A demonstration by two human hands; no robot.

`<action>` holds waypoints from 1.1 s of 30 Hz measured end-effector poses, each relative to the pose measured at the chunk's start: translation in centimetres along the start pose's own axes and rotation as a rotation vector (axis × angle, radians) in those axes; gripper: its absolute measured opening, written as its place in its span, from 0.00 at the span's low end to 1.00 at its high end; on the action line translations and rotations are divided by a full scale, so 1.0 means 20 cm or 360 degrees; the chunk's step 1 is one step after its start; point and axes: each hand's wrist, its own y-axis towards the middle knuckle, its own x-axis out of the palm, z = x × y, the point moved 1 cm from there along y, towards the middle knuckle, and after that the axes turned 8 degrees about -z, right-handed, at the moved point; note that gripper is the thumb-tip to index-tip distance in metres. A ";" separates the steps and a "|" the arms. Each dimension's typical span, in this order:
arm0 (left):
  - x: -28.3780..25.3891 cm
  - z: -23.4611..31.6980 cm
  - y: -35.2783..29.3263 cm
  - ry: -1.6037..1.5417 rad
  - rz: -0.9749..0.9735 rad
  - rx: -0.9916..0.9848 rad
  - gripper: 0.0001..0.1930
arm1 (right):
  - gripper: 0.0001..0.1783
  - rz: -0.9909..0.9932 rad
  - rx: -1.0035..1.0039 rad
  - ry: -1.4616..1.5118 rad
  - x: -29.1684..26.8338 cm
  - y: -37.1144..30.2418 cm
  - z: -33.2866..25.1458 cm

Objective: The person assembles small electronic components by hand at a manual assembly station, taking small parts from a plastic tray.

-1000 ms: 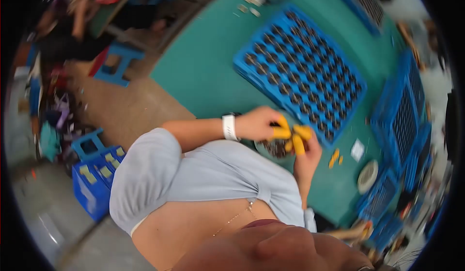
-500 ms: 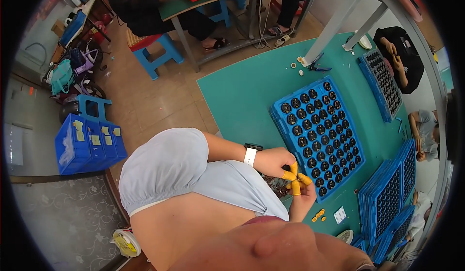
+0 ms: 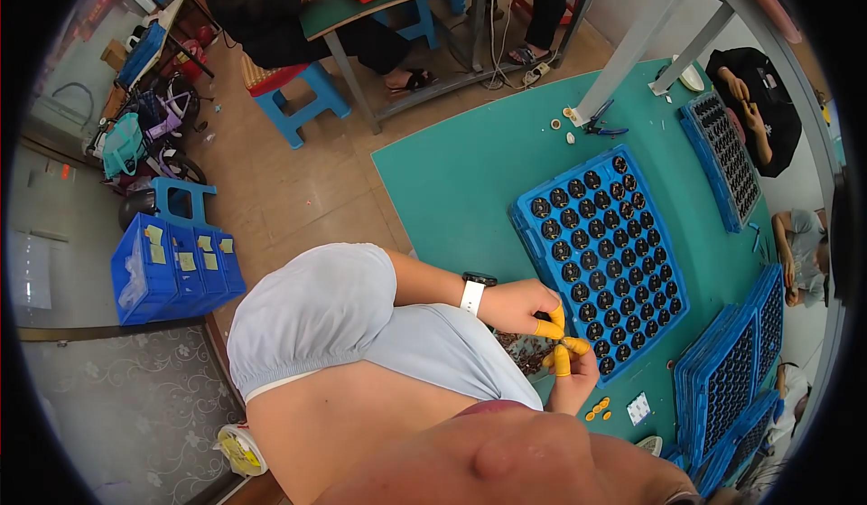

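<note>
My left hand [image 3: 517,308], with a white-strapped watch on its wrist, and my right hand [image 3: 575,377] meet close in front of my chest. Yellow finger cots cover several fingertips on both. The fingertips pinch together at one spot, and whatever small piece lies between them is too tiny to make out. Just beyond them lies a blue tray [image 3: 521,231] whose round pockets hold rows of black round parts [image 3: 597,280]. Partly hidden under my hands, a container of small dark reddish pieces [image 3: 522,350] sits at the table edge.
Loose yellow finger cots [image 3: 597,408] and a white card [image 3: 638,408] lie on the green table [image 3: 452,180]. Stacked blue trays [image 3: 722,369] stand at right. Pliers [image 3: 603,127] rest by a grey post [image 3: 632,53]. Co-workers sit across and at right; blue bins [image 3: 172,270] stand left.
The whole view has shifted slightly. My hands stay together at the same place by the tray; the fingers have changed their pinch a little, the right ones drawn in closer.
</note>
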 end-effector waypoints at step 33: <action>0.00 -0.05 0.05 -0.1011 -0.0342 -0.0230 0.23 | 0.09 0.0475 -0.0241 0.0030 0.00 -0.03 -0.09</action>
